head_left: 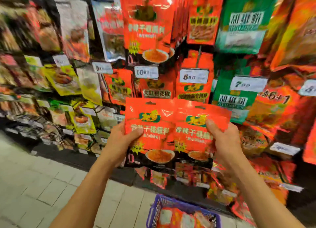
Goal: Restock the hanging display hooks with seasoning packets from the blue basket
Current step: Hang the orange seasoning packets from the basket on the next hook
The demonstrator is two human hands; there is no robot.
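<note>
Across the whole background, the display wall (pixel 239 39) hangs thick with seasoning packets, red, green and yellow, blurred by motion. Near its top centre a row of red hanging packets (pixel 147 22) matches the ones you hold, with a white price tag (pixel 146 72) just beneath it. Pale floor tiles (pixel 34 185) fill the lower left. At the bottom edge, between your forearms, sits the blue basket (pixel 155 209), with more packets lying inside it.

You hold two red seasoning packets side by side at chest level in front of the wall, their inner edges overlapping. Your left hand (pixel 118 144) grips the left packet (pixel 150 125) at its lower left edge, thumb pressed on the front face and the other fingers hidden behind it. Your right hand (pixel 225 142) pinches the right packet (pixel 193 130) at its right edge, thumb on the front, fingers curled behind. Both packets stand upright, hang-holes at the top.
</note>
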